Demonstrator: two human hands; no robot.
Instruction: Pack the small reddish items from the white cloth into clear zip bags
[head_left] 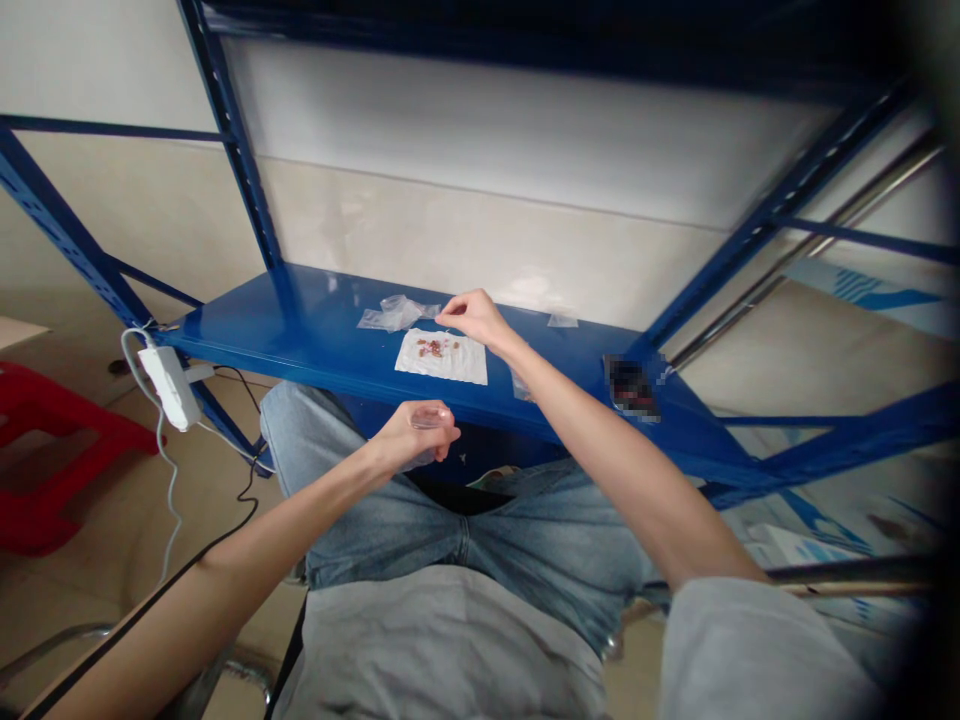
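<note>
Two fingers of the right hand (469, 316) are pinching together above white paper (442, 372). The left hand (412, 435) is curling around clear plastic (435, 420).

Grey T-shirt (442, 650), faded blue jeans (469, 540)

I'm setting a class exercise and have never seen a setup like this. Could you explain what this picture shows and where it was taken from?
No machine appears here. These are a person's two bare hands, seen from a camera worn on their head, looking forward and down over their blue jeans. In front of them runs a glossy blue metal shelf. On it lie a white paper sheet scattered with small reddish-brown bits and a crumpled clear plastic bag. The left hand holds a small clear plastic piece above the lap. The right hand is near the paper, with its fingertips pinched; whether they grip anything is too small to tell.
</note>
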